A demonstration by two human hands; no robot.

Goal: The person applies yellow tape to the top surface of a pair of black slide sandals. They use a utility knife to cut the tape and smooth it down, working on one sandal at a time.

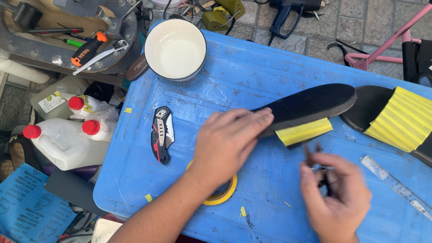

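Sole axis: black shoe sole (311, 104) lies w/ its long axis slanting, rounded end up-right, near end down-left under the L fingertips.
Sole build: flat, matte, foam-like, rounded outline; ribbed yellow strip (304, 131) sticks out from under its lower edge.
Left hand: left hand (227, 142) palm-down, fingers spread flat & pressing the sole's near end; not curled round it. Sole runs up-right away from the fingertips.
Right hand: right hand (334, 194) blurred, fingers pinched on a small dark tool (315, 157), prob. scissors or pliers, can't tell which. Its tip sits just below the yellow strip, apart from it.
Nearby: yellow tape roll (221, 192) partly under L wrist; folding knife (161, 134) left of L hand; clear ruler (410, 196) right of R hand; finished sandal (410, 126) w/ yellow ribbed band beyond the sole's far end.
Surface: scuffed blue plastic table (266, 72).
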